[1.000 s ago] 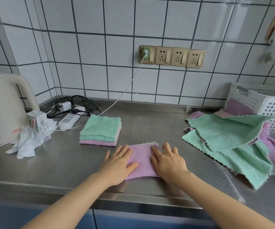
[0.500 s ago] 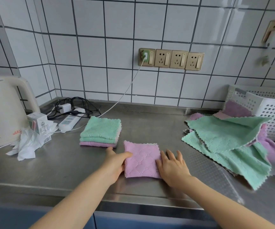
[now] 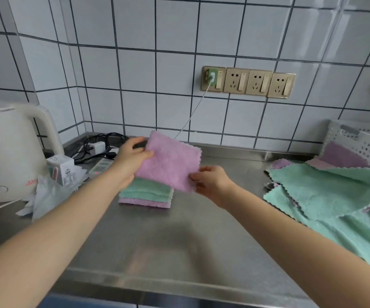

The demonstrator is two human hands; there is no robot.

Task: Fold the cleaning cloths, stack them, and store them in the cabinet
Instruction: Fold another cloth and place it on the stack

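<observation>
A folded pink cloth (image 3: 171,161) hangs in the air, tilted, just above the stack of folded cloths (image 3: 145,193). My left hand (image 3: 130,158) grips its left edge, thumb on top. My right hand (image 3: 210,182) pinches its lower right corner. The stack shows green layers over a pink one and sits on the steel counter (image 3: 157,241). A loose heap of unfolded green and pink cloths (image 3: 326,196) lies at the right.
A white kettle (image 3: 8,150) stands at the left, with a small carton (image 3: 62,168) and crumpled plastic beside it. A power strip and black cables (image 3: 99,152) lie behind the stack. A white perforated basket (image 3: 366,141) sits at the back right.
The folded pink cloth was lying flat on the counter under both hands. Both hands have taken hold of it and lifted it back and left, over the stack.
</observation>
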